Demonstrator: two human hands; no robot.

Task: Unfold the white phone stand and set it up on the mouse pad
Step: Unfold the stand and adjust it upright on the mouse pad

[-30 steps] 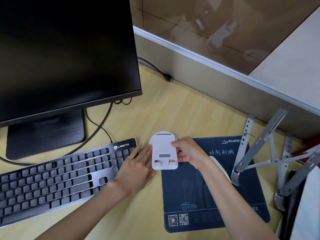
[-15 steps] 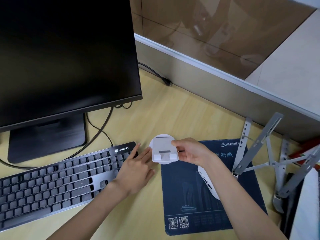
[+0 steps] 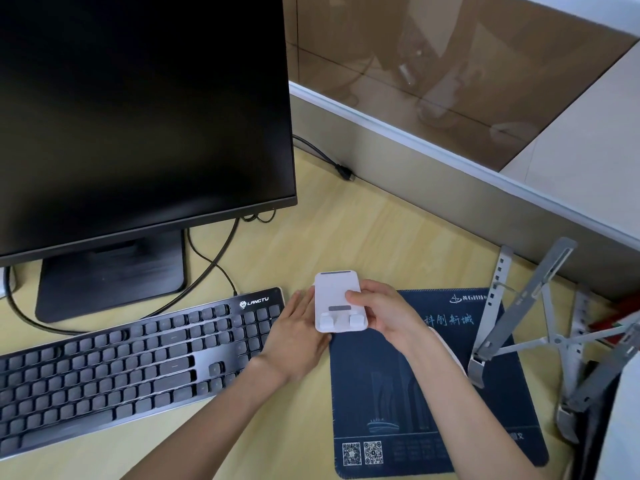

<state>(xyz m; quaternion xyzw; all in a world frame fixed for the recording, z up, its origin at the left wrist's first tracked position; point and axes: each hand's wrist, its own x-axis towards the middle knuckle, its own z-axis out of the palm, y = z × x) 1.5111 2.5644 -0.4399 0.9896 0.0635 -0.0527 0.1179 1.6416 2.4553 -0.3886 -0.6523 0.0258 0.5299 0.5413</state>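
One white phone stand (image 3: 339,303) is held above the far left corner of the one dark blue mouse pad (image 3: 433,386), between two bare hands. The right hand (image 3: 384,313) grips its right edge, thumb across the front face and fingers wrapped behind. The left hand (image 3: 298,332) lies flat and open against the stand's left side and lower edge, fingers straight, not curled round it. The stand's front face points up toward the camera, with two small lips at its lower edge and two grey strips, one near the top and one above the lips. Whether it touches the pad cannot be told.

On the wooden counter (image 3: 346,230) there is one dark keyboard (image 3: 131,362) along the left, its right end just beside the left hand, and one black monitor (image 3: 138,109) on its base toward the far left. One white mouse (image 3: 450,351) sits on the pad, mostly hidden by the right forearm. One folding metal laptop stand (image 3: 540,313) stands at the pad's right edge. Two square codes are printed at the pad's near left corner.
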